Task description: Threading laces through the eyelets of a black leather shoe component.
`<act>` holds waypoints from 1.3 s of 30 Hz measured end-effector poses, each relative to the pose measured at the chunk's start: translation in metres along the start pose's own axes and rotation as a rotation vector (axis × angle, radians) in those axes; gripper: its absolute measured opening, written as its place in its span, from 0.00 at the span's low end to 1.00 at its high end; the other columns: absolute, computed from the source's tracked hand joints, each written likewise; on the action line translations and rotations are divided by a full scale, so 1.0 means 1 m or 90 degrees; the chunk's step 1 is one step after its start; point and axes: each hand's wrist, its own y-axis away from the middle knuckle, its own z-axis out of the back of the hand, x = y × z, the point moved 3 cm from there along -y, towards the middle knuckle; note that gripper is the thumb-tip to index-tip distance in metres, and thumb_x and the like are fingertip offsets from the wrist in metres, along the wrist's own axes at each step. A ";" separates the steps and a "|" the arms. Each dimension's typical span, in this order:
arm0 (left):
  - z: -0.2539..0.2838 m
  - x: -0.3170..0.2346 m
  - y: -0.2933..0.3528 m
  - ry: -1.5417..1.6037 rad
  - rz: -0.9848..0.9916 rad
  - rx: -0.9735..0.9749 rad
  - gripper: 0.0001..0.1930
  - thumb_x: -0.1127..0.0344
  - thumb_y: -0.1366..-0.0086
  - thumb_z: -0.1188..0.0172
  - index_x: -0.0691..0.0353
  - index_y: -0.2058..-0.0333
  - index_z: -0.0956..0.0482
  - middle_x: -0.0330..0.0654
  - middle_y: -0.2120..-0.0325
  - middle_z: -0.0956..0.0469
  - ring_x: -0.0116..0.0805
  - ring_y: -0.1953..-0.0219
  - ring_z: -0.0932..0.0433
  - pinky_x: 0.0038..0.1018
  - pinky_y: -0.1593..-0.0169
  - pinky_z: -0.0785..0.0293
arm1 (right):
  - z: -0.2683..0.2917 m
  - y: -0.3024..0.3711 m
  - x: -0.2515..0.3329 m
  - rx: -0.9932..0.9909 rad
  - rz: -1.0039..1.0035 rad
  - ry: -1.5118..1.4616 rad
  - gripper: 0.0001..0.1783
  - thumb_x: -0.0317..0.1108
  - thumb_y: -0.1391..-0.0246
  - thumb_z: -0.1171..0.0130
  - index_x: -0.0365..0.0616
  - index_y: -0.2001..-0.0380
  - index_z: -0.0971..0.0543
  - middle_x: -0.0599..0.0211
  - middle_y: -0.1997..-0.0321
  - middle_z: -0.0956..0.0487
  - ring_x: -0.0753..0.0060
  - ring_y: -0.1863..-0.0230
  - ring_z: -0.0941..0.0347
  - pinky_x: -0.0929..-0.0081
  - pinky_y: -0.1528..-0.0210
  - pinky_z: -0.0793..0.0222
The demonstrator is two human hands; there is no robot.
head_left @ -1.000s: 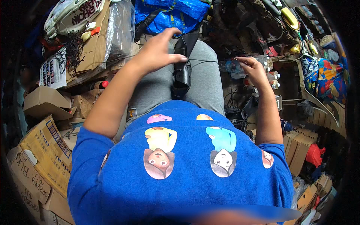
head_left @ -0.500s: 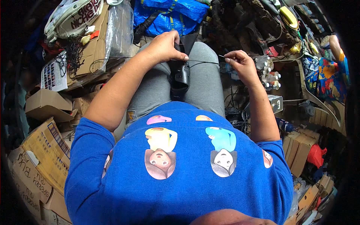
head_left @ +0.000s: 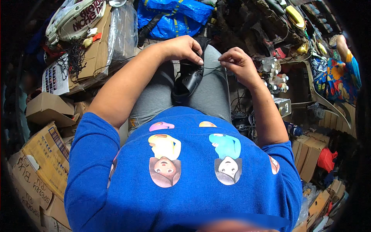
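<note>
A black shoe (head_left: pixel 188 82) lies tilted across my thighs, its opening toward me. My left hand (head_left: pixel 186 50) is closed on the shoe's far part, thumb pressed on top near the lacing; its fingers partly hide that end. To the right of the shoe, my right hand (head_left: pixel 240 65) pinches a thin, pale needle (head_left: pixel 215 60) that points left toward the shoe. A dark thread (head_left: pixel 211 68) runs between the shoe and my right hand. Another length of thread (head_left: pixel 119 62) stretches off to the left, past my left forearm.
Under the shoe are my grey trouser legs (head_left: pixel 154 81). A blue bag (head_left: pixel 174 19) lies ahead. Cardboard (head_left: pixel 99 46) and an open box (head_left: pixel 50 106) crowd the left; several small bottles (head_left: pixel 277 79) stand on the right. At far right shows another person's bare limb (head_left: pixel 342 48) beside colourful cloth.
My right hand has come left, closer to the shoe, bringing the needle with it. The shoe has tilted, and my left hand has shifted slightly right. The thread between them spans a shorter gap.
</note>
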 end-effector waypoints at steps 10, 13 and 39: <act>-0.013 -0.057 0.022 -0.609 0.090 -0.133 0.17 0.56 0.55 0.32 0.54 0.65 0.17 0.43 0.69 0.19 0.43 0.61 0.22 0.34 0.54 0.30 | -0.024 -0.019 -0.003 0.113 0.000 0.067 0.07 0.26 0.55 0.36 0.47 0.69 0.18 0.73 0.68 0.27 0.79 0.64 0.29 0.80 0.61 0.33; -0.005 -0.044 0.021 -0.421 0.080 -0.094 0.16 0.59 0.53 0.33 0.60 0.66 0.18 0.47 0.69 0.19 0.41 0.66 0.20 0.31 0.60 0.27 | -0.027 -0.021 -0.004 0.141 0.021 0.058 0.07 0.26 0.56 0.36 0.48 0.70 0.18 0.73 0.69 0.27 0.78 0.64 0.28 0.79 0.61 0.33; -0.007 0.020 0.016 0.239 -0.028 -0.007 0.08 0.69 0.51 0.34 0.61 0.71 0.21 0.32 0.76 0.24 0.20 0.70 0.28 0.19 0.62 0.33 | -0.043 -0.021 -0.006 0.115 0.161 0.094 0.07 0.33 0.62 0.31 0.51 0.75 0.17 0.73 0.72 0.20 0.70 0.68 0.30 0.72 0.61 0.36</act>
